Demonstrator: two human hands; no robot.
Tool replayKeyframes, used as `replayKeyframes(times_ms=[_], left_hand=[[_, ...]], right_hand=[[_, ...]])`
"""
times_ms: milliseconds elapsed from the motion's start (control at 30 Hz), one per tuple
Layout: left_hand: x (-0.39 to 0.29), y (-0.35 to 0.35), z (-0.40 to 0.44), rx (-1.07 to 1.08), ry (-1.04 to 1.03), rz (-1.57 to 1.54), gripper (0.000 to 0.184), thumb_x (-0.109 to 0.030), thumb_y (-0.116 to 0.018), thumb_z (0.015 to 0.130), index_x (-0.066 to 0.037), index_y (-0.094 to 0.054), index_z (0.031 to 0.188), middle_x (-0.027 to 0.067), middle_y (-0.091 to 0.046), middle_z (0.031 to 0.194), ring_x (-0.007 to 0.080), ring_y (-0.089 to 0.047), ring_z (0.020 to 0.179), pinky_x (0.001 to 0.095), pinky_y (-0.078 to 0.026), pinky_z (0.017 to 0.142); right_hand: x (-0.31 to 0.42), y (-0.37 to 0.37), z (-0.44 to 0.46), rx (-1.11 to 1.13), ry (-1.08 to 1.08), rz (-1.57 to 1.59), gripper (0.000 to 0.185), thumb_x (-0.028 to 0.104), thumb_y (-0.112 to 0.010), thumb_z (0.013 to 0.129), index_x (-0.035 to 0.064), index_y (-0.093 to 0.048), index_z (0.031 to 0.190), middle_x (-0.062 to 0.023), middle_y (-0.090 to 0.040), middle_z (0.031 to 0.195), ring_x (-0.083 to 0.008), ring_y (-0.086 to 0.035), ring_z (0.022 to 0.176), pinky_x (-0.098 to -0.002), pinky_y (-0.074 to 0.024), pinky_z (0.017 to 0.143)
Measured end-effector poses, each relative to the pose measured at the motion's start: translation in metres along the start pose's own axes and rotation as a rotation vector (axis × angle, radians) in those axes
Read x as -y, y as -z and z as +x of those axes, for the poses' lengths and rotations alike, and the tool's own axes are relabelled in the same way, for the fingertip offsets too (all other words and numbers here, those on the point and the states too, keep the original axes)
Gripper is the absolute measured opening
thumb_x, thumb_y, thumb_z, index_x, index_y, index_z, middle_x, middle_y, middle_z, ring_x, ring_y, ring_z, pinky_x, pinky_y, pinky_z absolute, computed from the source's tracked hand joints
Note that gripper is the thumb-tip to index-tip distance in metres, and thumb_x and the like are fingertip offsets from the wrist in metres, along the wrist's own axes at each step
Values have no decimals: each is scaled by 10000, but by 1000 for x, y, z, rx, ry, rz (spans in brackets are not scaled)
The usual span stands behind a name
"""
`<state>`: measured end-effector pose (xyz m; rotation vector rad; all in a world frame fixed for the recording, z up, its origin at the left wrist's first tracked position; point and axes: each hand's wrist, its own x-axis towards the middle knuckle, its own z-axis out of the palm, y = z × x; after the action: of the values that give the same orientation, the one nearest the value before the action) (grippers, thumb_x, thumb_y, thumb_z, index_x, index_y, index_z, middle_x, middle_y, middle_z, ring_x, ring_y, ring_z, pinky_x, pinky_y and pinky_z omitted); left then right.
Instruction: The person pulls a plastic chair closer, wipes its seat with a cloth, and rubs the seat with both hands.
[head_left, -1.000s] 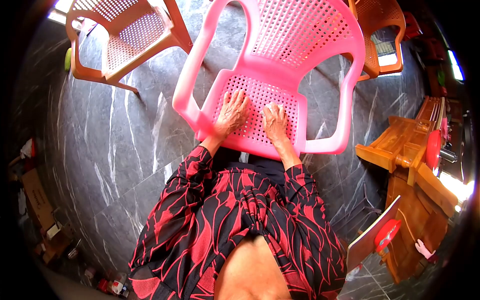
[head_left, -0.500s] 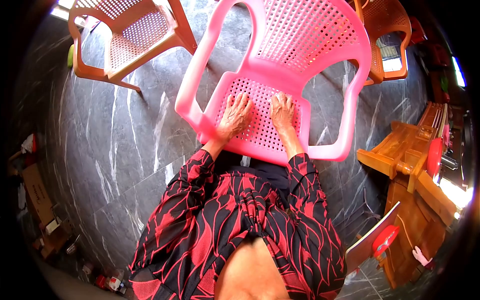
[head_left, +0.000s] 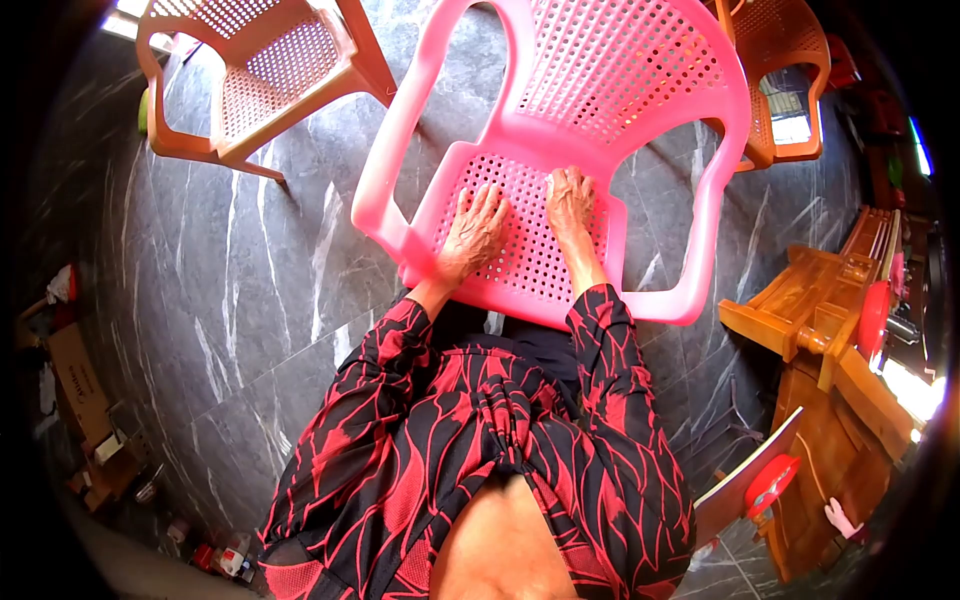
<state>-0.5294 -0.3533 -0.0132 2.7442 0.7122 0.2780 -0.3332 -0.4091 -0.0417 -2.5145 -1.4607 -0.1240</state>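
A pink plastic armchair [head_left: 632, 62] with a perforated seat and back stands directly in front of me. My left hand [head_left: 475, 238] rests palm down on the left part of the seat, its fingers stretched forward over the holes. On the right part of the seat lies my right hand [head_left: 571, 205], also palm down, with its fingers slightly bent and the thumb side toward the middle. Neither hand is wrapped around anything. Both forearms, in black and red patterned sleeves, reach over the seat's front edge.
A brown plastic chair [head_left: 285, 75] stands at the upper left, another brown chair [head_left: 775, 60] behind the pink one at the right. Wooden furniture [head_left: 800, 300] with a red round object [head_left: 772, 484] lines the right side. A cardboard box [head_left: 78, 385] lies at the far left on grey marbled floor [head_left: 250, 300].
My right hand has slid slightly forward on the seat. My left hand stays in nearly the same place. The right-hand side of the view has shifted a little to the right.
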Motion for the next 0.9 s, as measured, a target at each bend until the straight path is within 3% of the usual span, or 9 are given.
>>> replayKeyframes(times_ms=[233,500,667,900], left_hand=[[4,-6,-2,-17,-10,17,480,-262,-615,834,-35,-502,1242,201,-436,1360,337,-381,1317,544,-250,1096],[7,-13,-3,2,-3,-36,521,-251,-619,808,-20,-499,1260,228,-397,1395,354,-340,1349,565,-221,1117],[6,-11,-1,-43,-9,-27,453,-253,-602,824,-26,-520,1207,215,-438,1339,356,-387,1305,569,-257,1091],[7,-17,-2,-76,3,-31,411,-247,-600,848,-48,-516,1198,190,-460,1325,341,-404,1287,549,-276,1077]], right_hand=[[1,5,-4,70,-40,63,132,131,-567,852,65,-626,949,-125,-540,1112,-398,-474,1093,-516,-466,875],[10,17,-44,-14,170,107,170,109,-594,845,67,-640,1003,-132,-540,1144,-418,-483,1093,-526,-439,931],[27,34,-74,46,150,182,230,59,-666,785,61,-627,1011,-126,-560,1126,-378,-495,1070,-477,-451,920],[39,55,-117,66,227,268,247,35,-652,754,58,-617,997,-128,-554,1140,-378,-494,1070,-482,-449,908]])
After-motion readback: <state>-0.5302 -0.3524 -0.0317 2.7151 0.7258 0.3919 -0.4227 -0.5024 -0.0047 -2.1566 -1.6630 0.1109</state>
